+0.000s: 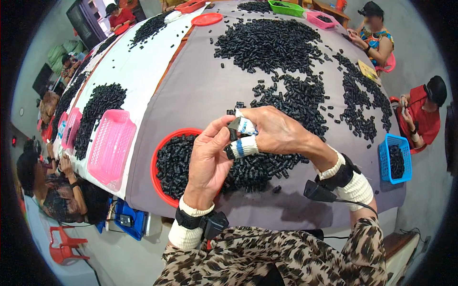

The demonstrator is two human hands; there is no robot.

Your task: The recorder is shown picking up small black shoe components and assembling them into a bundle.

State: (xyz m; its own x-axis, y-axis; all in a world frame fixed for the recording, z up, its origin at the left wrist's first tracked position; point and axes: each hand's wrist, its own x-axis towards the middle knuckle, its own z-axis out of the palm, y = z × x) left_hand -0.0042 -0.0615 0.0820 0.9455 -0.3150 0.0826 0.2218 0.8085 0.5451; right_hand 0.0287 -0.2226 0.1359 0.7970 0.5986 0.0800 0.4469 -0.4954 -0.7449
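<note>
My left hand (206, 159) pinches a small black cylindrical part (234, 127) between thumb and fingertips, above the red basin. Meeting it from the right, my right hand (276, 125) is closed with its fingertips on the same part. White wraps with blue marks cover some of the right hand's fingers, hiding part of the grip. Below both hands, the round red basin (154, 167) is filled with similar black parts (174, 157). More of them lie heaped on the grey cloth (191, 95) just right of the basin.
Large heaps of black parts (267, 45) spread across the table. A pink basket (110, 143) stands left, a blue basket (395, 157) at the right edge, a red lid (206, 19) farther back. Several people sit around the table. A cable (355, 204) trails from my right wrist.
</note>
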